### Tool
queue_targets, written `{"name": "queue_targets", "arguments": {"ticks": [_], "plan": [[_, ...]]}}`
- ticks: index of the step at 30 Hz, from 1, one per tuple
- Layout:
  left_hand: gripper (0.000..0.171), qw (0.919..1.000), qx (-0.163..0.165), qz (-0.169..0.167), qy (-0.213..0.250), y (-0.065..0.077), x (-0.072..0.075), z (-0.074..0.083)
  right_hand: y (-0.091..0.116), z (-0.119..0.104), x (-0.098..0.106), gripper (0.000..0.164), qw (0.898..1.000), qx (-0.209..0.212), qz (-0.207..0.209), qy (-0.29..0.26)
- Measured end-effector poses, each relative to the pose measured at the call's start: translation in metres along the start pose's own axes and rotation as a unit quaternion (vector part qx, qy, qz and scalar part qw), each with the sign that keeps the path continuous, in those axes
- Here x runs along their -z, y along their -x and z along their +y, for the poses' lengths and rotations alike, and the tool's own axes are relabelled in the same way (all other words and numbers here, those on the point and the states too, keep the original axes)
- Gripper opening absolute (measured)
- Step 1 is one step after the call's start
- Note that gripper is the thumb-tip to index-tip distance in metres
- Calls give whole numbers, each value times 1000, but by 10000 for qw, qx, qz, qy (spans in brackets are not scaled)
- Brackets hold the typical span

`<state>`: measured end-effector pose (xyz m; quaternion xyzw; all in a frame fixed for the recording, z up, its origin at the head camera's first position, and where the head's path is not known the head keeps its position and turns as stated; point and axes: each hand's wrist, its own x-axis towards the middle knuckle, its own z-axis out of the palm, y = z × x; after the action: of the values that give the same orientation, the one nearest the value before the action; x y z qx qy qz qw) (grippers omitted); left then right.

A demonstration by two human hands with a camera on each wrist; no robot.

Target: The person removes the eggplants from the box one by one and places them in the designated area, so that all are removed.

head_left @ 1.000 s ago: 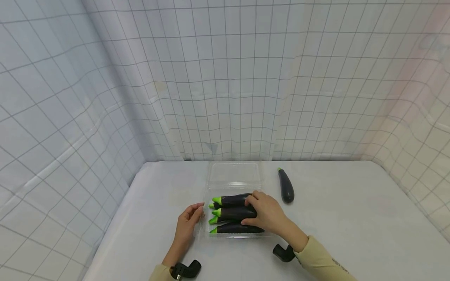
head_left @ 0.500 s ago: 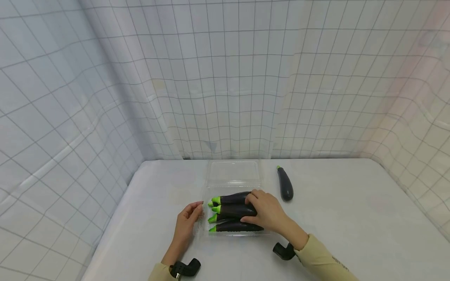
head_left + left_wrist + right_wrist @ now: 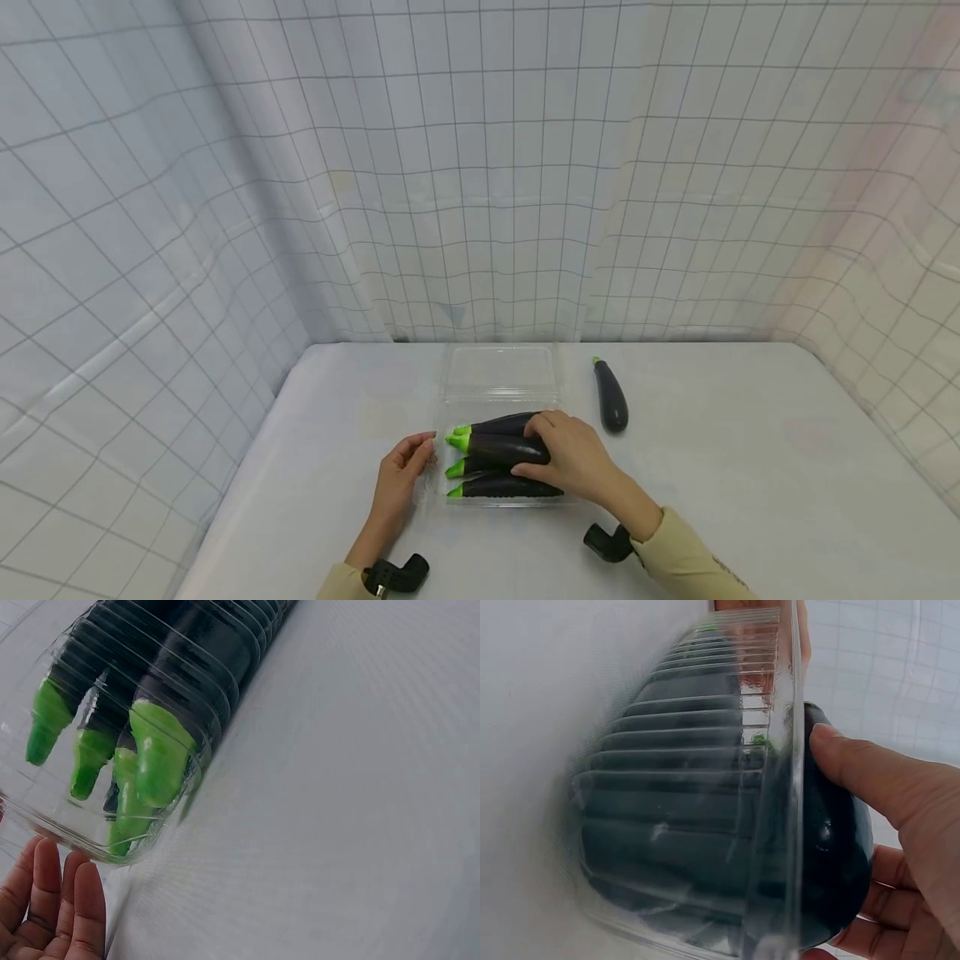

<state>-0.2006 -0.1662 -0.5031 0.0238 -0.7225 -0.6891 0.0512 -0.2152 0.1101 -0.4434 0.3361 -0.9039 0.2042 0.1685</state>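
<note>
A clear plastic clamshell container [image 3: 498, 503] lies with its lid folded back, holding several dark eggplants with green stem ends. My right hand [image 3: 573, 454] grips the blunt end of the upper eggplant [image 3: 504, 448], thumb on the near side and fingers on the far side. In the right wrist view this eggplant [image 3: 836, 847] bulges above the container's rim. At the container's left edge, my left hand [image 3: 397, 475] pinches the rim. The left wrist view shows its fingertips [image 3: 88, 889] against the rim, below the green stems [image 3: 161, 754].
Another eggplant [image 3: 612, 396] lies alone on the white table, right of the open lid [image 3: 501, 371]. White curtains with a grid pattern [image 3: 495, 208] stand around the table's back and sides. Each wrist wears a black camera mount [image 3: 397, 575].
The stem end of the eggplant in my right hand has swung toward the far side, over the stems behind it. My left hand stays at the rim.
</note>
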Motion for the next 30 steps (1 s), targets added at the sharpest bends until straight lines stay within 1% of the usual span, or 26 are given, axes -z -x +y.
{"name": "queue_targets", "arguments": {"ticks": [2, 3, 5, 9, 10, 15, 19, 30], "plan": [[37, 10000, 24, -21, -24, 4, -1, 8, 0, 0, 0, 44, 10000, 8, 36, -26], [37, 10000, 3, -15, -32, 4, -1, 9, 0, -1, 1, 44, 10000, 15, 59, -43], [38, 9999, -51, 39, -126, 4, -2, 6, 0, -1, 0, 44, 9999, 26, 96, -67], [39, 9998, -77, 168, -120, -3, 0, -11, 1, -1, -1, 46, 9997, -1, 167, -161], [39, 9997, -77, 184, -142, -3, 0, -12, 1, -1, -1, 46, 9997, -14, 178, -193], [39, 9996, -132, 194, -177, -4, 1, -14, 1, -1, -1, 46, 9992, -52, 224, -339], [39, 9995, -88, 197, -222, -4, 0, -13, 1, 0, -1, 47, 9986, -56, 283, -450], [38, 9996, -98, 182, -168, -4, 0, -14, 2, 2, -2, 45, 9954, 12, 698, -658]]}}
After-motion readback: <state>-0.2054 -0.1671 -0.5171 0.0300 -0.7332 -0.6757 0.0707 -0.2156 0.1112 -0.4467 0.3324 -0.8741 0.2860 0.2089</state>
